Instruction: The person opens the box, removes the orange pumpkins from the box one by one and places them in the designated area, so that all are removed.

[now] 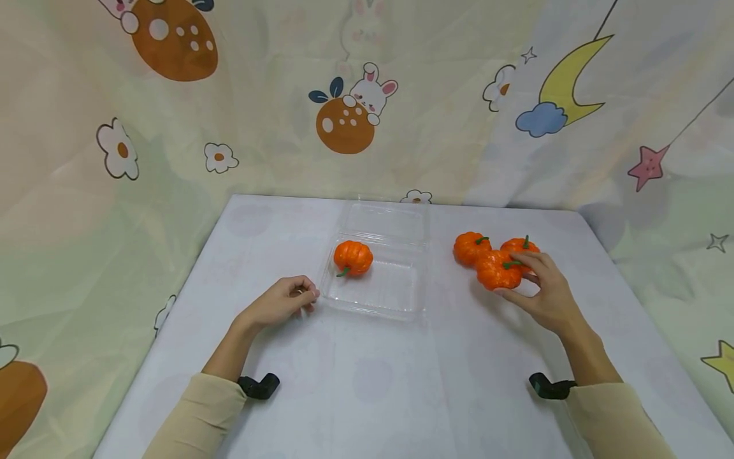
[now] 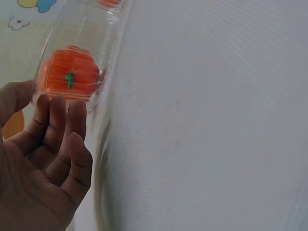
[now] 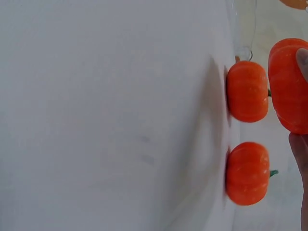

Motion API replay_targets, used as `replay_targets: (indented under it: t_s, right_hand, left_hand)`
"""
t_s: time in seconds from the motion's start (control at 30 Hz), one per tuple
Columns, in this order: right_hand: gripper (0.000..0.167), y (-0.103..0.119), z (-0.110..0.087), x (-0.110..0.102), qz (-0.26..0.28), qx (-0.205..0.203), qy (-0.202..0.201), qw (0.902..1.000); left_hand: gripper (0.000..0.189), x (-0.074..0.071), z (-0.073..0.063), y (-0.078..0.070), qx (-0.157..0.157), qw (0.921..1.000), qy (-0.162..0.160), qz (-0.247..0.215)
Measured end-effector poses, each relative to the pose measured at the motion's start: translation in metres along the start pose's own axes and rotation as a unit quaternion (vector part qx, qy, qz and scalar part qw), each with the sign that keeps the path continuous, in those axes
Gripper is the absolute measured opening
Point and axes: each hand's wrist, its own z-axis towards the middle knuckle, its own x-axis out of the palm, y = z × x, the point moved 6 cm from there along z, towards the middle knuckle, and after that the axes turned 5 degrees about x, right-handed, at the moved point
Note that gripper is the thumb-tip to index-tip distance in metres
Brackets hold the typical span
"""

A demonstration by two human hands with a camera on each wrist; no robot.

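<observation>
My right hand [image 1: 547,293] grips an orange toy pumpkin [image 1: 497,271] with a green stem, thumb below and fingers on its far side. In the right wrist view that pumpkin [image 3: 288,86] is held off the table, apart from two more pumpkins [image 3: 248,91] standing there. A clear plastic container [image 1: 375,306] lies with its lid folded back. Inside, at its left, rests one pumpkin [image 1: 352,257] tilted on its side. My left hand [image 1: 282,301] is at the container's near left corner, fingers loosely bent; whether its fingertips touch the rim I cannot tell.
The white table [image 1: 367,395] carries everything. Behind the two standing pumpkins [image 1: 471,248] and the clear lid [image 1: 387,220], a patterned cloth [image 1: 275,115] hangs at the table's back edge. A black wrist piece [image 1: 259,386] sits on each forearm.
</observation>
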Motion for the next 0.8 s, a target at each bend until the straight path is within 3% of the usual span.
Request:
replay_targets:
  t_s: [0.33, 0.8]
  right_hand:
    - [0.075, -0.026, -0.017, -0.009, -0.025, 0.06, 0.005, 0.9979]
    - [0.072, -0.05, -0.034, -0.025, -0.063, 0.108, 0.033, 0.9916]
  left_hand:
    - [0.029, 0.0, 0.0, -0.001, 0.009, 0.9999, 0.004, -0.003]
    - [0.029, 0.001, -0.002, -0.002, 0.007, 0.9999, 0.004, -0.008]
